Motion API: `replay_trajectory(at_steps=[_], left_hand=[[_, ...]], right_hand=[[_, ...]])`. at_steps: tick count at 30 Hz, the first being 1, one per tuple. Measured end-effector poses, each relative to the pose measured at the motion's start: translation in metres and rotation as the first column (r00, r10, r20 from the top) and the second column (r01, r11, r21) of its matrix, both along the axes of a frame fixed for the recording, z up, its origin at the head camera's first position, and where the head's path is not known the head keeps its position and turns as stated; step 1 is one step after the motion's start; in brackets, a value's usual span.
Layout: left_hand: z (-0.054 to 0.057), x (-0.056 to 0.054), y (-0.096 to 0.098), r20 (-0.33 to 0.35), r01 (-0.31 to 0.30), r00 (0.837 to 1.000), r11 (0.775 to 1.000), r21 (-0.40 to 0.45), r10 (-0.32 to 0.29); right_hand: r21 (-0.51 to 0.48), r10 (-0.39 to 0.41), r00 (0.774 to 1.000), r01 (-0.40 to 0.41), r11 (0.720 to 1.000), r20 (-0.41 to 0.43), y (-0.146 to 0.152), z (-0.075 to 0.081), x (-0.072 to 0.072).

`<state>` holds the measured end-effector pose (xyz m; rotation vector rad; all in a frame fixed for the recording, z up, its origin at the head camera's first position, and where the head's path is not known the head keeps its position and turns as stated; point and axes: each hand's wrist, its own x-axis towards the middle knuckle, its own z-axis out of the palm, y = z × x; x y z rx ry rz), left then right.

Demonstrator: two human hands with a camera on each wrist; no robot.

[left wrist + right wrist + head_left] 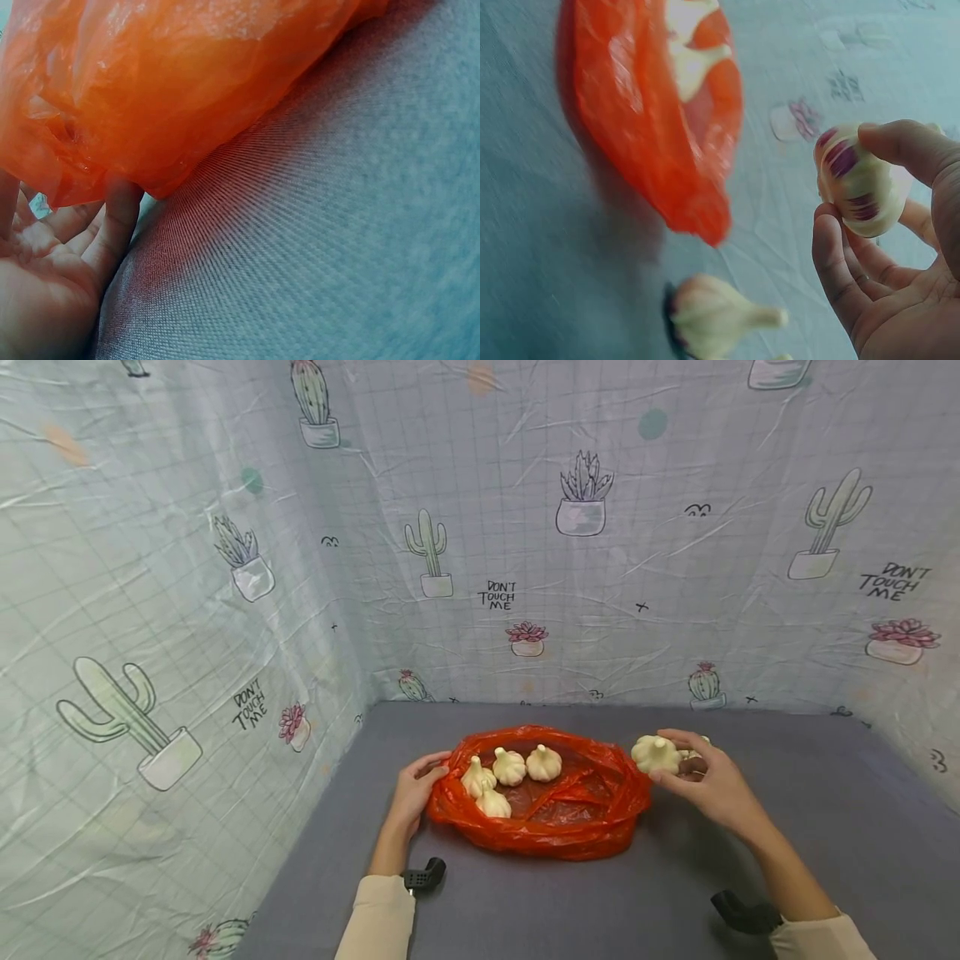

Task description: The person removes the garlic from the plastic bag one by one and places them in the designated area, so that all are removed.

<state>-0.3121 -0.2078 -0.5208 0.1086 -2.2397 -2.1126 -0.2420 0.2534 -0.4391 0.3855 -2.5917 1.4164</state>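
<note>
A red plastic bag (540, 839) lies spread on the table with its mouth turned up. Inside, toward its left, are several garlic bulbs (510, 767). My left hand (411, 792) grips the bag's left rim; in the left wrist view its fingers (116, 225) meet the thin plastic, partly hidden by it. At the bag's right end, my right hand (712, 785) pinches a garlic bulb (859, 184) between thumb and fingers, raised beside the rim. Purple streaks mark this bulb's underside.
Another garlic bulb (712, 319) rests on the table right of the bag, mostly behind my right hand in the head view. Grey cloth covers the table (525, 910). Cactus-printed sheets (480, 543) hang at the back and sides.
</note>
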Motion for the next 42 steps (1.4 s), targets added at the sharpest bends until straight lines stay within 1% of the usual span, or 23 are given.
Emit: replay_trajectory(at_steps=[6,16,22,30,37,42], left_hand=[[0.001,0.001,0.001,-0.001,-0.002,1.000,1.000,0.002,0.002],[0.000,0.000,0.001,0.004,-0.001,1.000,1.000,-0.003,0.001],[0.002,0.001,0.000,0.004,0.000,1.000,1.000,0.002,0.000],[0.003,0.002,0.000,0.002,0.002,1.000,1.000,0.001,-0.002],[0.000,0.001,-0.001,0.002,0.009,1.000,1.000,-0.005,-0.009],[0.000,0.000,0.000,0.002,0.009,1.000,1.000,-0.012,-0.009]], right_hand=[[0.012,-0.050,0.998,0.051,0.999,-0.028,0.021,0.008,0.000],[0.027,-0.165,0.986,0.165,0.986,-0.013,0.054,0.013,0.003],[0.031,-0.215,0.977,0.215,0.976,-0.009,0.069,0.013,0.003],[0.047,-0.258,0.966,0.257,0.965,0.012,0.085,0.011,0.002],[0.061,-0.297,0.954,0.295,0.954,0.037,0.095,0.004,0.001],[0.063,-0.307,0.950,0.303,0.951,0.054,0.101,-0.001,-0.002]])
